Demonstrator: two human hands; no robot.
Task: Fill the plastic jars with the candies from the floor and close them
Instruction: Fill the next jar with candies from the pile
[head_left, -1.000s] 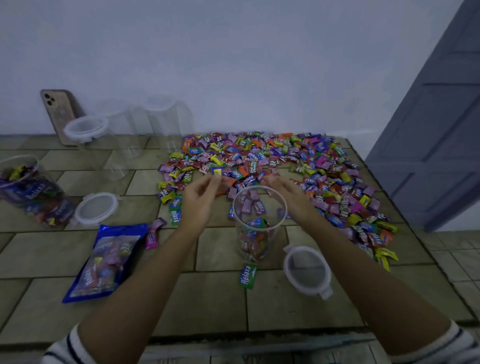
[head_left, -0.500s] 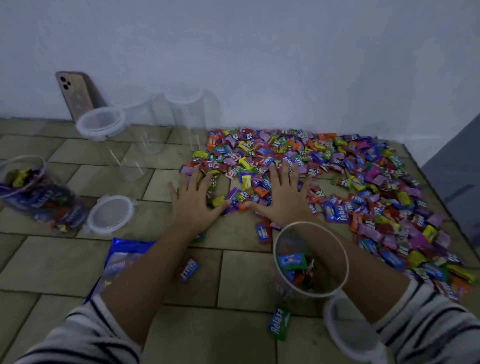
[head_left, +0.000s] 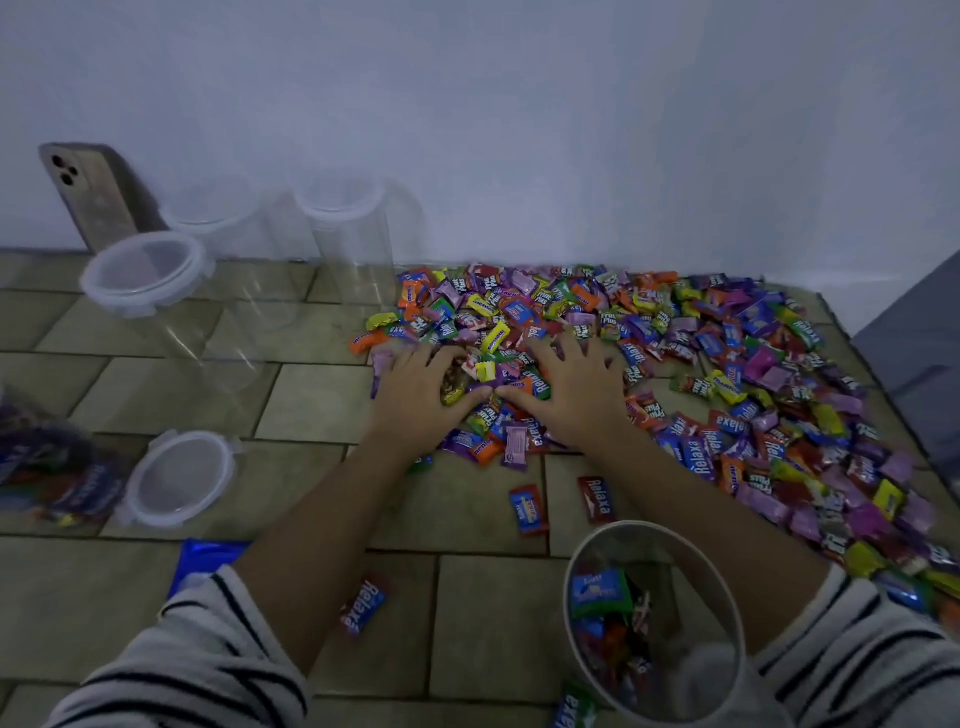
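Note:
A wide heap of wrapped candies (head_left: 675, 353) in many colours covers the tiled floor by the wall. My left hand (head_left: 421, 400) and my right hand (head_left: 574, 395) lie side by side on its near edge, thumbs almost touching. Their fingers curl into the pile, cupping a small mound of candies between them. An open clear plastic jar (head_left: 623, 526), partly filled with candies, stands at the bottom right beside my right forearm.
A loose lid (head_left: 182, 480) lies on the floor at left, beside a filled jar (head_left: 47, 467). A lidded empty jar (head_left: 145, 273) and two more empty jars (head_left: 343, 228) stand by the wall near a leaning phone (head_left: 93, 197). Stray candies (head_left: 527, 509) and a blue bag (head_left: 208, 558) lie nearby.
Both hands left the jar's mouth, reached forward and landed flat on the pile. Their fingers have now curled in and drawn candies together. The view moved closer to the pile.

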